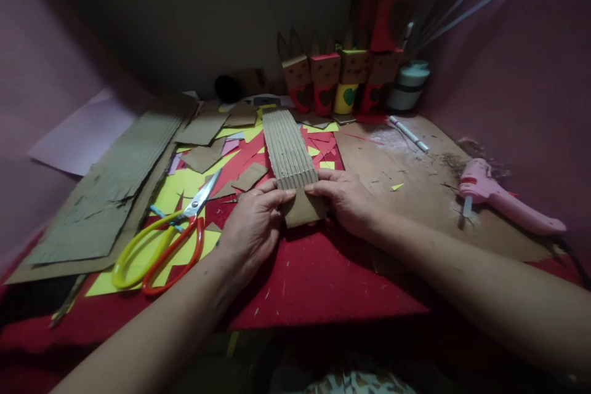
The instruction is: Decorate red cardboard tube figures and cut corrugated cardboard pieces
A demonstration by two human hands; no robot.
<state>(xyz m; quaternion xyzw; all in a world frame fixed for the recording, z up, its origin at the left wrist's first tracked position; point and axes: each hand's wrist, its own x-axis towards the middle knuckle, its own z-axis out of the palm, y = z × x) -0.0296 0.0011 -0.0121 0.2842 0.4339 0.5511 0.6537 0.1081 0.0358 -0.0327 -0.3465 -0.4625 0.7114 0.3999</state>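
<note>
A long strip of corrugated cardboard [290,144] lies lengthwise in front of me, its ribbed face up and its near end smooth and folded over. My left hand [253,221] grips the strip's left edge near that fold, thumb on top. On the opposite edge my right hand [344,200] pinches it the same way, with the fingers partly hidden underneath. Just left of my left hand rest scissors [159,255] with one yellow and one red handle, blades slightly apart.
Large cardboard sheets [101,197] lie at left. Paper and cardboard scraps [203,157] cover the middle. A pink glue gun [508,200] and a marker [409,133] lie at right. Cardboard-headed figures [325,83] and a lidded jar [409,86] stand at the back.
</note>
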